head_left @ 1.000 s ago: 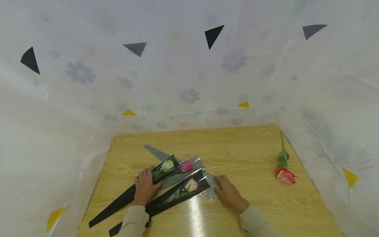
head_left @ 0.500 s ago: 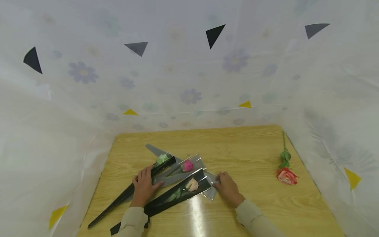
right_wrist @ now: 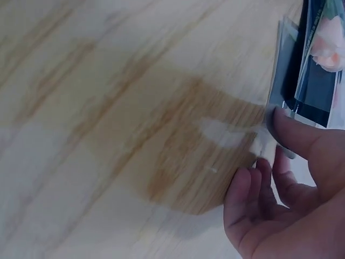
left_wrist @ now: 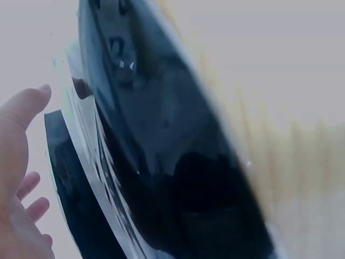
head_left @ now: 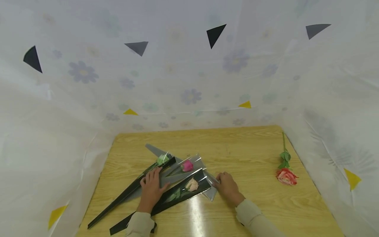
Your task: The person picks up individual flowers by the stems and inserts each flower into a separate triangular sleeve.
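My left hand (head_left: 151, 189), fingers spread, is over the wrapped flowers between two black sleeves; the left wrist view shows its thumb and fingers apart with nothing between them. Just left of it lies a black flower sleeve (head_left: 115, 205) tilted on its side, with a pale green rose (head_left: 163, 159). A pink rose (head_left: 187, 166) in a clear-and-grey sleeve is in the middle. In front lies a black sleeve (head_left: 161, 203) with a peach rose (head_left: 192, 185). My right hand (head_left: 228, 189) pinches the corner of a grey flower sleeve (head_left: 211, 194) that sticks out from under the others.
A coral rose (head_left: 286, 176) with a green stem lies unwrapped at the right side of the wooden table (head_left: 251, 151). A grey sleeve tip (head_left: 153, 149) points to the back left. White flowered sheeting (head_left: 189, 75) surrounds the table's back and sides.
The green rose's black sleeve has tipped onto its side, away to the left. My left hand has come off it and shifted slightly right. My right hand keeps its pinch on the grey sleeve.
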The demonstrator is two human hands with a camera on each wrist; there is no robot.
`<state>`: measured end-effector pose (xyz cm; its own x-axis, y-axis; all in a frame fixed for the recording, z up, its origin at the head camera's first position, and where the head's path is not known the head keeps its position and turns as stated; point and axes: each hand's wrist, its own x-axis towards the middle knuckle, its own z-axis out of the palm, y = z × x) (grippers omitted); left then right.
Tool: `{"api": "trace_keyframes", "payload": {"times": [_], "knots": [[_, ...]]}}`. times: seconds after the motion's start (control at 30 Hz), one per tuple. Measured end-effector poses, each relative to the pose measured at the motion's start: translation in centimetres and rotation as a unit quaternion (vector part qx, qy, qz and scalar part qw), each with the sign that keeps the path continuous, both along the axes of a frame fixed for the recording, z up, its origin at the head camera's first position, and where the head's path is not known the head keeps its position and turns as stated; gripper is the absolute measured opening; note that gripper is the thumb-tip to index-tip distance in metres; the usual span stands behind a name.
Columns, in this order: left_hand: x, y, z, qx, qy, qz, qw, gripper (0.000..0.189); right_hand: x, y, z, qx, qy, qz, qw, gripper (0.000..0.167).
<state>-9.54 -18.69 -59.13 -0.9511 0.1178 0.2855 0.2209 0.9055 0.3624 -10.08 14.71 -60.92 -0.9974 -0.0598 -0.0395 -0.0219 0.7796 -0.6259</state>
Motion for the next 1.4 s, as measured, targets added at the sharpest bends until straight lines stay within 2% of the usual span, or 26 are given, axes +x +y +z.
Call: {"api": "trace_keyframes", "payload": {"times": [0.17,0.27,0.4,0.47,0.57,0.7,0.87,0.93,1.03,1.13,1.2,1.33,1.4], "knots": [[0.7,1.0,-0.1,0.002,0.008,-0.014,0.9999,0.072,0.3,0.1,-0.1,-0.085,0.005,-0.014,0.9963,0.016],[0.9,1.5,-0.2,0.011,0.009,-0.024,0.9996,0.069,0.7,0.3,0.1,-0.140,0.011,-0.042,0.9892,0.019],[1.0,2.0,-0.2,-0.001,0.017,-0.036,0.9992,0.069,1.0,0.6,1.0,-0.195,0.021,-0.094,0.9760,0.018],[1.1,2.3,0.0,-0.005,0.023,-0.042,0.9988,0.069,1.0,0.8,1.9,-0.204,0.052,-0.110,0.9715,0.014],[1.2,3.1,0.4,0.000,0.021,-0.060,0.9980,0.071,0.9,1.3,3.5,-0.195,0.128,-0.113,0.9658,0.010],[1.5,4.9,0.9,0.004,0.013,-0.094,0.9955,0.073,0.8,1.6,5.8,-0.158,0.241,-0.088,0.9536,0.009],[1.7,8.2,1.8,0.021,0.011,-0.149,0.9886,0.081,1.4,1.2,8.8,-0.128,0.314,-0.041,0.9398,0.013],[1.5,9.5,2.3,0.029,0.017,-0.167,0.9853,0.087,1.9,0.7,10.3,-0.116,0.346,-0.015,0.9307,0.016],[1.2,11.3,3.2,0.040,0.027,-0.194,0.9799,0.099,3.0,0.0,12.9,-0.106,0.400,0.036,0.9096,0.020],[1.0,12.8,4.1,0.058,0.039,-0.209,0.9754,0.110,4.3,-0.9,15.4,-0.110,0.429,0.072,0.8939,0.015],[1.0,13.5,4.5,0.066,0.053,-0.213,0.9734,0.117,5.2,-1.4,16.9,-0.123,0.433,0.088,0.8884,0.015],[1.1,14.5,5.0,0.078,0.091,-0.219,0.9684,0.121,7.1,-2.3,19.3,-0.159,0.417,0.099,0.8892,0.016],[1.2,14.7,5.2,0.088,0.103,-0.226,0.9647,0.119,7.8,-2.5,20.0,-0.173,0.408,0.101,0.8909,0.023]]}}
